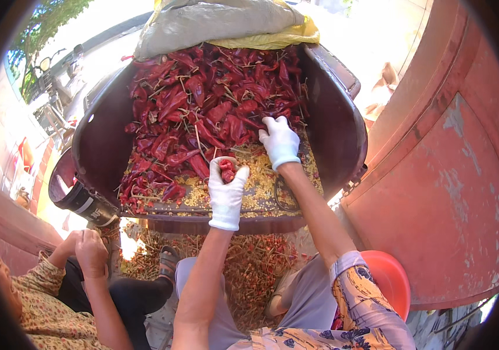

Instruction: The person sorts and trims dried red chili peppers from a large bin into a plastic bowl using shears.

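A: While both hands were over the cart (334,116), what did each have?

B: Left hand (225,195), white-gloved, was just above the cart's near lip. Fingers curled into a loose cup, thumb alongside, around a crumpled red pepper (228,171). Right hand (280,143), same glove, was at the pepper pile (203,111), toward the cart's right wall. Fingers partly bent, not spread wide; couldn't tell if they had hold of a pod.

A: Where was the rest?

B: Pile ran from the cart's far end, just below the sack (220,26), down past the middle and on toward the near lip on the cart's left side. Loose yellow seeds (261,184) covered much of the cart's floor near that lip.

A: Handling, your read?

B: Pods looked wrinkled and dryish, so probably light. Thin skins, likely to crumple or split under a hard squeeze. Shiny too, so maybe a bit slick against the glove.

A: Best grip?

B: Stem end, I'd say: stiffest part, easiest to pull clear of the tangle. Light fingertips there, body supported in the other palm. For the crumpled one, a cup suited better than a pinch; pinching probably risked shedding seeds.
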`<state>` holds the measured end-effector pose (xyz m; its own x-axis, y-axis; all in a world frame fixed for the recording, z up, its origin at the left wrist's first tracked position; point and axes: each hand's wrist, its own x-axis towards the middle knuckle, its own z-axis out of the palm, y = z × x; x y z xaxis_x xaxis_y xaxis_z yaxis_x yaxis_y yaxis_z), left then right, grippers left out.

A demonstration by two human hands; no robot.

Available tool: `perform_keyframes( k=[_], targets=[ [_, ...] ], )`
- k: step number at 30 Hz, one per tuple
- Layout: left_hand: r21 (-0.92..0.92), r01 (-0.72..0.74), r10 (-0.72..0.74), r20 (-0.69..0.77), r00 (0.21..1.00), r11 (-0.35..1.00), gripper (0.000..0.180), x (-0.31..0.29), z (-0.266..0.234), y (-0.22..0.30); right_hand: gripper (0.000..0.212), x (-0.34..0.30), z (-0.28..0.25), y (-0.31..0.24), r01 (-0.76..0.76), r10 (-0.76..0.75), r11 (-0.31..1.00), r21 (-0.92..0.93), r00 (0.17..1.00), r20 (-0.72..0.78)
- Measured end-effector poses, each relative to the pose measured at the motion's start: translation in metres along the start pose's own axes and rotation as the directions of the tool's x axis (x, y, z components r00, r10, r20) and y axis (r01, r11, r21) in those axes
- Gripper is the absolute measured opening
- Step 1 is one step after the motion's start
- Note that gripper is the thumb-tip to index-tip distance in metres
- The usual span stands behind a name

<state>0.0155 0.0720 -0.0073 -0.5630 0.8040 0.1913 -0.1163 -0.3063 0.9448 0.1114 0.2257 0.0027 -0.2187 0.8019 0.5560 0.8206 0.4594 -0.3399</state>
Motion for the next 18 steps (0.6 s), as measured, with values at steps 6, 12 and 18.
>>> perform_keyframes(
  k=[6,12,18],
  targets=[
    [-0.126,0.158,-0.168,-0.078,0.983,0.979,0.016,0.004,-0.004,-0.002,0.017,-0.009,0.003,0.0,0.085,-0.055,0.962,0.259,0.991,-0.123],
    [-0.184,0.178,-0.195,-0.077,0.978,0.967,0.017,0.003,-0.008,0.004,0.018,-0.035,-0.036,-0.012,-0.323,0.145,0.391,0.862,0.946,0.289],
    [0.401,-0.468,0.413,0.22,0.884,0.788,0.056,-0.001,0.001,0.026,0.012,-0.042,-0.053,-0.004,-0.677,-0.02,-0.028,0.736,0.736,0.677]
  ],
)
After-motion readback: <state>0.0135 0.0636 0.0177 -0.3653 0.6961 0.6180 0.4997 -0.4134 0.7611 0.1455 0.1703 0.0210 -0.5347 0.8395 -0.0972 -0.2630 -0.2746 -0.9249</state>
